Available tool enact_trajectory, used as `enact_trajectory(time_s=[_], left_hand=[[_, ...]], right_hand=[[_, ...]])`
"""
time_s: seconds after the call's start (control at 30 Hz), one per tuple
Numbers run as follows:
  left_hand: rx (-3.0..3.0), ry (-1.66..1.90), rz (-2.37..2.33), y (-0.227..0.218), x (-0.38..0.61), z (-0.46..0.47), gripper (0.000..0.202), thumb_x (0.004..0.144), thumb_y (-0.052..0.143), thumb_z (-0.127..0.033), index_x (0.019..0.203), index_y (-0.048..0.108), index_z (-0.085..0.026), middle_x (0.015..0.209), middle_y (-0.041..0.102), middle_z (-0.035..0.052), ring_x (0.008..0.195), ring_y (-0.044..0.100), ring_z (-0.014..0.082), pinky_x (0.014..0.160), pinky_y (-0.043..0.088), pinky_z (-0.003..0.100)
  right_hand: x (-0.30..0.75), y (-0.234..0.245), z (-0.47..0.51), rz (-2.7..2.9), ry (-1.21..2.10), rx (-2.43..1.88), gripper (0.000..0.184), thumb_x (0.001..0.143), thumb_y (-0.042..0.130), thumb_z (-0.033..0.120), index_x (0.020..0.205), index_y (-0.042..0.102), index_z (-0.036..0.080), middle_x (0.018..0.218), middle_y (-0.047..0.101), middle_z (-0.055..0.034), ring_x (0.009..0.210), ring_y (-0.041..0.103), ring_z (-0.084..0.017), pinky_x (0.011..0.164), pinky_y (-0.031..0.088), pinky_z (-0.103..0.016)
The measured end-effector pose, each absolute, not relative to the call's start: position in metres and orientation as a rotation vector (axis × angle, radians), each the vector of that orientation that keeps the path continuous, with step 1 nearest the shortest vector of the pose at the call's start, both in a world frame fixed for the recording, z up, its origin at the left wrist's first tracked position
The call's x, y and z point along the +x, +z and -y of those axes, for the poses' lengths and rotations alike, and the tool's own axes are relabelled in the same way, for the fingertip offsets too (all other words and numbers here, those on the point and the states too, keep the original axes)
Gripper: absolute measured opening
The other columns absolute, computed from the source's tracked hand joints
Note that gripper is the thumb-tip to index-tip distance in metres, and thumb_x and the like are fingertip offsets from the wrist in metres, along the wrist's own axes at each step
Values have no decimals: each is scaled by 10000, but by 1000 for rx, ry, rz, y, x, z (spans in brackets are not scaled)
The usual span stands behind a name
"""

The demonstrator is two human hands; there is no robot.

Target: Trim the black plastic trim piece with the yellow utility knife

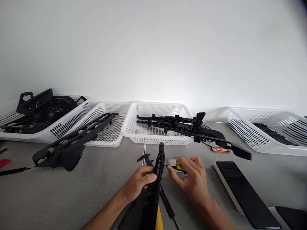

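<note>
My left hand point(140, 182) is closed around a long black plastic part point(155, 179) that stands tilted on the grey table, its tip pointing away from me. My right hand point(192, 179) pinches a small yellow and black tool point(178, 168) whose thin blade touches the right side of the part. Behind the part, a black caliper point(145, 158) lies flat on the table. A small shiny object point(172, 162) sits just behind the tool.
Several white perforated baskets line the wall: far left point(64, 123) full of black parts, two in the middle point(107, 135) point(153, 135) with long black trim pieces, one at right point(263, 140). A long black trim point(69, 148) lies at left. Dark flat slabs point(242, 190) lie at right.
</note>
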State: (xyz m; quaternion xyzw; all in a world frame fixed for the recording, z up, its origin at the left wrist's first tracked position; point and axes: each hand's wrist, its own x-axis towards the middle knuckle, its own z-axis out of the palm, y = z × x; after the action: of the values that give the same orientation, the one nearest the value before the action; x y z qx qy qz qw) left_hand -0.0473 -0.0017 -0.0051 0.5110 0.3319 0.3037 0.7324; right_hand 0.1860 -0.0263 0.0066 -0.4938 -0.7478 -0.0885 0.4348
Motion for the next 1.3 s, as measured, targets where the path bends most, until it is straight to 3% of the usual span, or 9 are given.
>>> enact_trajectory(time_s=[0.23, 0.47, 0.73, 0.9, 1.3], left_hand=[[1122, 657, -726, -4, -46, 1, 595, 897, 758, -729, 859, 653, -145, 718, 476, -22, 634, 408, 105, 599, 345, 231], [1206, 589, -689, 3, -41, 0, 736, 990, 573, -813, 640, 361, -201, 591, 320, -64, 514, 282, 66, 510, 236, 235], [1168, 595, -821, -1, -42, 0, 739, 873, 663, -890, 735, 420, -206, 673, 353, -67, 567, 302, 74, 525, 301, 217], [1174, 579, -810, 0, -42, 0, 748, 873, 655, -892, 711, 394, -210, 654, 320, -74, 555, 267, 71, 507, 244, 219], [1219, 546, -789, 5, -44, 1, 758, 857, 676, -889, 710, 374, -210, 672, 285, -71, 590, 246, 78, 536, 244, 229]], right_hand=[[183, 4, 27, 1901, -171, -1217, 346, 1130, 615, 351, 857, 434, 239, 708, 535, 60, 617, 458, -139, 753, 319, -349], [187, 2, 25, 1844, -186, -1256, 330, 1126, 637, 356, 875, 461, 234, 728, 597, 64, 614, 497, -127, 772, 332, -340], [183, 2, 26, 1874, -178, -1248, 383, 1138, 611, 397, 843, 428, 237, 695, 509, 82, 606, 450, -126, 768, 326, -331], [184, 1, 26, 1868, -182, -1250, 362, 1131, 624, 390, 855, 447, 236, 703, 530, 82, 610, 469, -126, 780, 334, -333], [182, 2, 27, 1885, -177, -1238, 361, 1125, 628, 373, 849, 437, 238, 704, 533, 74, 615, 467, -132, 774, 326, -336]])
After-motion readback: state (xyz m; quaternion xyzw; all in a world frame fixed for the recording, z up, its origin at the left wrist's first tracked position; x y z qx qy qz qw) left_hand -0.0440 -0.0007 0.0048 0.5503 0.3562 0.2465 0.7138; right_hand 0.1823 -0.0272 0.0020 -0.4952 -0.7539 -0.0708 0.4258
